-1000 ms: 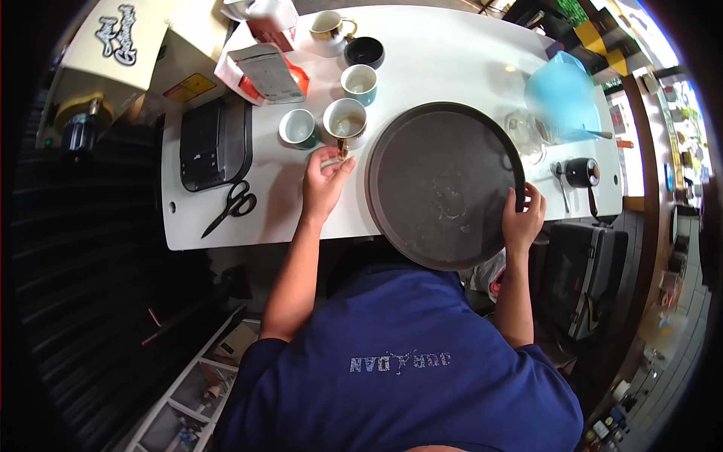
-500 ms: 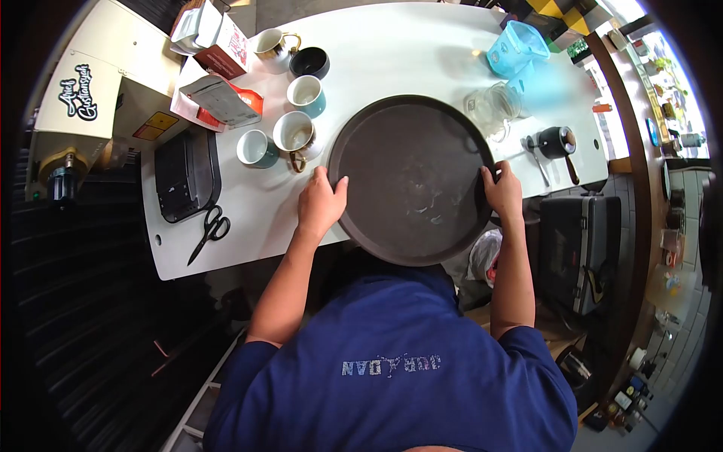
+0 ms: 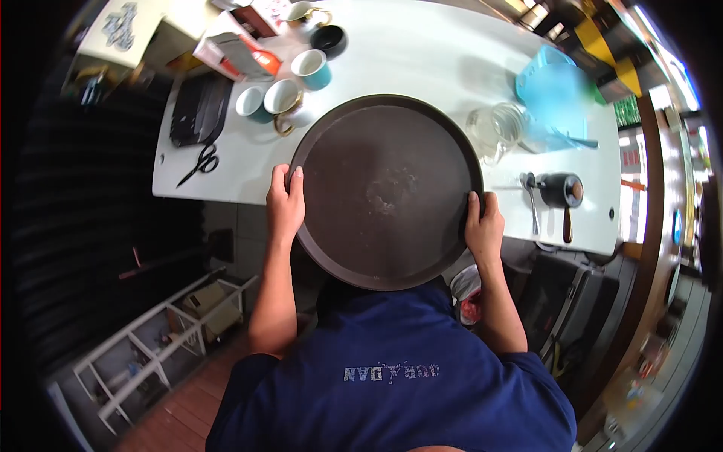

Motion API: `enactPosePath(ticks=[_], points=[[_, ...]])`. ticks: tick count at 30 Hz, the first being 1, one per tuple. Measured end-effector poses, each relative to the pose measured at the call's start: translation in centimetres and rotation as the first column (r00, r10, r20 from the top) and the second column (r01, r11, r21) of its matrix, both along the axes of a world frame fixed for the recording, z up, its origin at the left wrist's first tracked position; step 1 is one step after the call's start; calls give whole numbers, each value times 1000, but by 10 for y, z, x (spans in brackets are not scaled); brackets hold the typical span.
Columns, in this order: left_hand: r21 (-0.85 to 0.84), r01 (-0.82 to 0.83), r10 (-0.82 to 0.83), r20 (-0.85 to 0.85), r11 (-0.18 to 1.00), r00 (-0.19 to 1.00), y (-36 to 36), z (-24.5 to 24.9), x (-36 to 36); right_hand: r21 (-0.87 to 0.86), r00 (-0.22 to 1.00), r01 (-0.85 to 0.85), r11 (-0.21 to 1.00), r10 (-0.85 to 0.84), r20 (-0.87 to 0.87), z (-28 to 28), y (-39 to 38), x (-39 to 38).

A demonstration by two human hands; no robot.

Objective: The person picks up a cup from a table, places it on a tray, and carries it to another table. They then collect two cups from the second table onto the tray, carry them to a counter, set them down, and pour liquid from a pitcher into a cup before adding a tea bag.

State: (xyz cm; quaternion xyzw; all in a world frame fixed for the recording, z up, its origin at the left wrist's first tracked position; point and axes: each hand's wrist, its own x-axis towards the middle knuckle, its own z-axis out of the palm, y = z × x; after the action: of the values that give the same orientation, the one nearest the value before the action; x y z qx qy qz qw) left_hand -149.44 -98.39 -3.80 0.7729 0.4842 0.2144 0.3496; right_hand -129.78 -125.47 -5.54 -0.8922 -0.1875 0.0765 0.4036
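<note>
A large round dark serving tray (image 3: 384, 192) with a raised rim is held level in front of my body, partly over the near edge of the white table. Its surface carries a few pale smudges and nothing lies on it. My left hand (image 3: 286, 202) grips the left rim, thumb over the edge. On the opposite side my right hand (image 3: 484, 224) holds the rim the same way. The fingers beneath the tray are hidden. Just beyond the tray's left side stand a gold-handled mug (image 3: 285, 98) and a pale teal cup (image 3: 253, 103).
Scissors (image 3: 200, 164) and a black flat device (image 3: 199, 111) lie on the table's left. Farther back are a teal cup (image 3: 312, 69) and a black bowl (image 3: 329, 41). At right stand a glass jug (image 3: 495, 129), blue container (image 3: 556, 90), spoon (image 3: 532, 202) and portafilter (image 3: 562, 190).
My hands have moved the tray a little to the left and toward my body. The view has turned and shifted, revealing more floor and a white rack at left. Both hands keep their hold.
</note>
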Motion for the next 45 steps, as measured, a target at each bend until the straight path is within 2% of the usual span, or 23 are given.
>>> enactPosePath(ticks=[2, 4, 5, 6, 8, 9, 13, 14, 16, 20, 22, 25, 27, 34, 38, 40, 41, 43, 45], points=[[52, -51, 47, 80, 997, 996, -10, 13, -15, 12, 995, -95, 995, 95, -16, 4, -2, -3], [-30, -87, 91, 145, 996, 985, -21, 36, -33, 70, 983, -136, 988, 144, -118, 12, 1, -9], [-13, -126, 125, 250, 992, 960, -25, 40, -44, 77, 972, -166, 983, 176, -156, 14, 3, -12], [-8, -165, 161, 256, 986, 953, -29, 45, -57, 81, 965, -204, 976, 214, -149, 16, 9, -18], [72, -260, 221, 341, 963, 914, -39, 55, -86, 230, 958, -267, 936, 283, -39, 21, 24, -32], [138, -324, 260, 350, 936, 900, -44, 55, -103, 246, 949, -310, 918, 314, 27, 22, 32, -38], [183, -504, 362, 498, 844, 788, -70, 63, -180, 334, 887, -431, 838, 462, -16, 33, 70, -80], [183, -546, 402, 497, 818, 769, -79, 64, -202, 329, 869, -471, 819, 495, 11, 35, 79, -93], [35, -633, 509, 562, 773, 652, -100, 69, -234, 365, 828, -532, 764, 560, 32, 36, 97, -119], [76, -792, 629, 564, 605, 535, -136, 66, -318, 385, 688, -686, 617, 722, 69, 56, 124, -191], [113, -834, 634, 597, 540, 492, -156, 62, -356, 427, 619, -742, 516, 773, 141, 63, 132, -229], [114, -905, 713, 579, 410, 396, -191, 65, -402, 499, 516, -783, 372, 836, 188, 66, 143, -282], [141, -953, 737, 607, 267, 296, -216, 66, -422, 574, 440, -770, 279, 883, 161, 60, 148, -310], [231, -958, 796, 605, -168, 6, -290, 62, -449, 639, 98, -769, -15, 985, 141, 48, 177, -394], [216, -933, 746, 661, -286, -76, -315, 51, -445, 704, -99, -698, -132, 991, 89, 45, 200, -434], [221, -875, 763, 607, -430, -222, -317, 58, -432, 712, -198, -671, -206, 976, 96, 42, 217, -448], [185, -863, 741, 615, -469, -271, -314, 65, -422, 722, -234, -654, -225, 968, 90, 43, 225, -452], [176, -827, 703, 635, -534, -319, -312, 55, -411, 630, -272, -732, -258, 959, 77, 42, 242, -458], [165, -788, 669, 645, -594, -369, -309, 55, -396, 660, -336, -689, -299, 939, 74, 41, 253, -470]])
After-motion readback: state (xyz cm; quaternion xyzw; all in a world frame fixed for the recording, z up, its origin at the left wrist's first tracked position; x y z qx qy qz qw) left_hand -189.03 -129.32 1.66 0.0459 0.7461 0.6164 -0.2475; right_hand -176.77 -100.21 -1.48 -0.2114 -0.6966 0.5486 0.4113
